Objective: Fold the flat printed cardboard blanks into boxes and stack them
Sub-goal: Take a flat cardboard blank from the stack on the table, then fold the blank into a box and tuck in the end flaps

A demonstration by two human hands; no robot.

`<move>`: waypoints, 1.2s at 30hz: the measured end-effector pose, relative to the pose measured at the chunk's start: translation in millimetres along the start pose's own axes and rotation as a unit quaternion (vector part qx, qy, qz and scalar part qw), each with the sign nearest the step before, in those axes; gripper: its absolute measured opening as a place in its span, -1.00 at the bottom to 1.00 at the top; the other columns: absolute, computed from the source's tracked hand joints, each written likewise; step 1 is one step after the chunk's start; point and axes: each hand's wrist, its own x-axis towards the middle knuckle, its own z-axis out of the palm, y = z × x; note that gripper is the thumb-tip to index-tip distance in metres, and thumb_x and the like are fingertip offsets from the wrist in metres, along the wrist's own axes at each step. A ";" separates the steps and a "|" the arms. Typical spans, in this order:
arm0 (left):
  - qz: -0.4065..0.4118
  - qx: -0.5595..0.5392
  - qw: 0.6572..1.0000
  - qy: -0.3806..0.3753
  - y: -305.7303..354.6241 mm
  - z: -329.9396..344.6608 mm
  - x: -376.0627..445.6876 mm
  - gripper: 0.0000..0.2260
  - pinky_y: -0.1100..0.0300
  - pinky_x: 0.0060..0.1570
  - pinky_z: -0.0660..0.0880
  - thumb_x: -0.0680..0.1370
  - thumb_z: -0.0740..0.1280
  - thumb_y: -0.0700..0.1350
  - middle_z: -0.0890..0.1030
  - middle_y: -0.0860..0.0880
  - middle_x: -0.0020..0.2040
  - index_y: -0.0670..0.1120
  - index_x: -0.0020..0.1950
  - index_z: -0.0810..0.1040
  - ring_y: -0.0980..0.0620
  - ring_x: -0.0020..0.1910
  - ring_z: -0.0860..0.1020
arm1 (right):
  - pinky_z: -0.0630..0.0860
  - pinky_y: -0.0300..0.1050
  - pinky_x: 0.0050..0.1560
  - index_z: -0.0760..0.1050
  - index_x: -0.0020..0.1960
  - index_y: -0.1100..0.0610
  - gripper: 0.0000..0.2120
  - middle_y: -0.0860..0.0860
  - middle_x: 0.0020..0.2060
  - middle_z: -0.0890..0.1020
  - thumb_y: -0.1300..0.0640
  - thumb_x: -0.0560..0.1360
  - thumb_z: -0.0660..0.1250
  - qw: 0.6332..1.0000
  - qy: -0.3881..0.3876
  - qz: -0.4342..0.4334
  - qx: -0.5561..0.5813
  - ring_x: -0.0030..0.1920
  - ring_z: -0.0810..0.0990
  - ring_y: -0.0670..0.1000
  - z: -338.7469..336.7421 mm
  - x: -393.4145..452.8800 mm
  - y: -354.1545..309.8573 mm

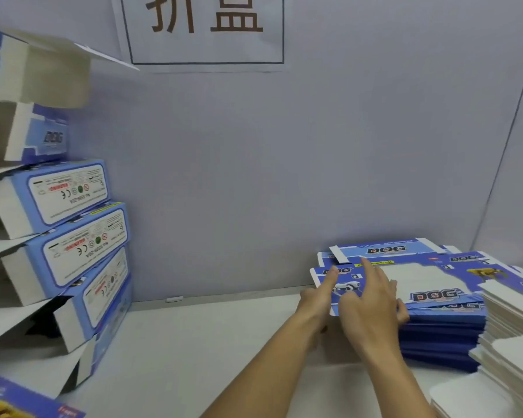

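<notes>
A stack of flat blue printed blanks (444,330) marked "DOG" lies on the white table at the right. Both hands reach onto its top blank (429,282). My left hand (317,297) is at the blank's left corner, one straight digit lying on top and the other fingers hidden below the edge. My right hand (372,306) rests on the blank with its index finger stretched forward, and its remaining fingers curl round the near edge. Folded blue boxes (73,236) with open flaps stand piled in a leaning tower at the left.
A pile of plain white card sheets (514,324) stands at the far right, beside the blanks. Another printed blank (15,405) pokes in at the bottom left corner. A grey partition wall with a paper sign (206,31) closes the back. The white table (194,342) runs between the piles.
</notes>
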 end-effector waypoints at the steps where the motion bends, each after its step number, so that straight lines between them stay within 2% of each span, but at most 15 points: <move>1: -0.016 -0.025 0.999 -0.014 1.1 4.6 8.6 -0.52 0.12 0.14 0.53 0.53 0.32 0.29 0.70 -0.01 0.11 -0.03 0.25 0.62 -0.04 0.13 0.66 | -0.07 0.09 0.48 0.22 0.54 0.05 -0.37 0.02 0.51 0.29 0.31 0.49 0.20 1.000 0.016 -0.002 0.016 0.56 0.11 0.08 -0.2 -1.1 -0.3; 5: -0.061 -0.087 0.990 -0.090 10.2 7.6 32.0 -0.75 0.22 -0.23 0.59 0.54 0.41 0.08 0.73 -0.05 -0.15 -0.08 0.06 0.66 0.03 -0.24 0.68 | -0.03 -0.02 0.44 0.30 0.50 0.03 -0.42 0.03 0.48 0.36 0.30 0.50 0.22 0.997 0.045 0.001 0.061 0.49 0.26 0.00 -0.9 -2.6 -0.4; 9: -0.084 -0.070 0.990 -0.091 27.1 11.8 46.1 -0.76 0.11 -0.11 0.61 0.54 0.44 0.03 0.72 -0.12 -0.06 -0.12 0.06 0.65 -0.04 -0.20 0.67 | -0.01 -0.06 0.42 0.36 0.46 0.02 -0.44 0.02 0.47 0.38 0.30 0.49 0.24 0.996 0.068 0.004 0.061 0.46 0.32 -0.03 3.3 -0.4 -0.3; 13: -0.088 -0.059 0.993 -0.049 24.5 15.6 50.5 -0.64 -0.02 0.19 0.56 0.53 0.46 -0.07 0.66 -0.17 0.19 -0.18 0.28 0.57 -0.11 0.02 0.66 | 0.02 -0.02 0.43 0.39 0.43 0.00 -0.49 0.02 0.47 0.38 0.29 0.51 0.25 0.996 0.066 0.009 0.063 0.38 0.37 -0.05 5.4 -1.8 -1.1; 17: -0.088 -0.050 0.995 -0.023 24.5 16.3 53.7 -0.64 -0.07 0.16 0.57 0.56 0.43 -0.17 0.65 -0.20 0.20 -0.22 0.33 0.53 -0.16 0.11 0.65 | 0.01 -0.09 0.37 0.42 0.39 -0.03 -0.51 0.02 0.46 0.39 0.28 0.50 0.25 0.997 0.057 -0.004 0.055 0.34 0.40 -0.07 5.6 -3.9 -1.7; 20: -0.084 -0.036 0.996 -0.018 27.4 14.4 55.5 -0.68 0.00 -0.12 0.58 0.59 0.36 -0.22 0.67 -0.17 0.13 -0.20 0.34 0.52 -0.10 -0.15 0.65 | 0.01 -0.15 0.25 0.44 0.38 -0.06 -0.51 0.01 0.46 0.39 0.28 0.50 0.24 0.997 0.057 -0.010 0.046 0.39 0.37 -0.06 5.7 -5.0 -2.6; 23: -0.075 -0.039 0.996 -0.010 26.2 11.2 55.9 -0.70 0.16 -0.49 0.54 0.61 0.32 -0.26 0.64 -0.14 -0.09 -0.19 0.34 0.52 -0.04 -0.36 0.62 | 0.05 -0.06 0.34 0.45 0.37 -0.03 -0.53 0.01 0.43 0.42 0.28 0.51 0.23 0.997 0.056 -0.019 0.048 0.42 0.36 -0.04 5.7 -6.5 -4.4; 24: -0.073 -0.039 0.997 -0.005 24.8 9.2 55.6 -0.71 0.16 -0.48 0.57 0.61 0.31 -0.27 0.64 -0.15 -0.09 -0.20 0.34 0.52 -0.06 -0.32 0.64 | 0.10 0.02 0.39 0.46 0.37 -0.01 -0.54 0.02 0.41 0.44 0.28 0.51 0.23 0.997 0.057 -0.028 0.048 0.41 0.37 -0.01 5.5 -7.0 -5.2; 26: -0.069 -0.039 0.997 0.011 20.5 2.5 52.1 -0.70 0.02 -0.02 0.64 0.59 0.31 -0.29 0.67 -0.19 0.09 -0.23 0.33 0.53 -0.14 0.01 0.67 | 0.28 0.15 0.40 0.47 0.36 0.03 -0.56 0.03 0.35 0.49 0.28 0.52 0.23 0.995 0.060 -0.057 0.054 0.34 0.44 0.04 4.2 -9.0 -8.4; 27: -0.069 -0.041 0.997 0.019 18.5 -3.5 50.3 -0.69 -0.06 0.19 0.56 0.58 0.31 -0.30 0.65 -0.21 0.17 -0.24 0.33 0.54 -0.18 0.14 0.64 | 0.36 0.18 0.35 0.48 0.36 0.04 -0.56 0.03 0.31 0.51 0.28 0.51 0.23 0.994 0.057 -0.071 0.062 0.29 0.47 0.06 3.1 -10.6 -10.6; 28: -0.069 -0.041 0.996 0.023 17.2 -11.2 46.9 -0.69 -0.11 0.26 0.51 0.56 0.33 -0.30 0.64 -0.22 0.20 -0.24 0.31 0.56 -0.20 0.19 0.62 | 0.42 0.19 0.30 0.48 0.36 0.04 -0.56 0.02 0.28 0.52 0.27 0.51 0.23 0.993 0.052 -0.084 0.069 0.25 0.49 0.06 2.3 -12.2 -12.6; 30: -0.074 -0.035 0.996 0.036 16.6 -31.4 34.9 -0.70 -0.12 0.13 0.54 0.55 0.38 -0.26 0.66 -0.22 0.17 -0.23 0.28 0.59 -0.22 0.09 0.65 | 0.47 0.16 0.24 0.47 0.35 0.03 -0.56 0.01 0.24 0.53 0.26 0.50 0.22 0.992 0.043 -0.101 0.068 0.18 0.50 0.05 1.0 -14.4 -15.0; 32: -0.075 -0.031 0.995 0.062 17.7 -56.1 22.2 -0.71 -0.12 -0.03 0.53 0.56 0.40 -0.23 0.67 -0.23 0.12 -0.24 0.28 0.58 -0.22 -0.11 0.64 | 0.50 0.04 0.17 0.46 0.35 0.02 -0.57 -0.01 0.24 0.52 0.25 0.51 0.21 0.991 0.035 -0.110 0.061 0.14 0.48 0.00 1.5 -15.2 -15.8; 34: -0.077 -0.026 0.993 0.090 18.8 -84.6 8.6 -0.73 -0.15 -0.01 0.53 0.57 0.39 -0.22 0.66 -0.26 0.07 -0.25 0.26 0.55 -0.21 -0.21 0.61 | 0.46 -0.19 -0.03 0.47 0.35 0.02 -0.58 -0.04 0.24 0.51 0.26 0.53 0.21 0.990 0.028 -0.117 0.069 0.09 0.45 -0.07 3.5 -16.3 -17.5; 36: -0.084 -0.016 0.988 0.126 19.4 -114.2 -7.9 -0.81 -0.18 0.06 0.53 0.58 0.38 -0.23 0.67 -0.27 -0.05 -0.26 0.17 0.54 -0.24 -0.21 0.60 | 0.44 -0.23 -0.11 0.47 0.34 0.02 -0.58 -0.04 0.23 0.51 0.27 0.53 0.21 0.987 0.025 -0.134 0.080 0.03 0.49 -0.05 4.7 -18.9 -21.9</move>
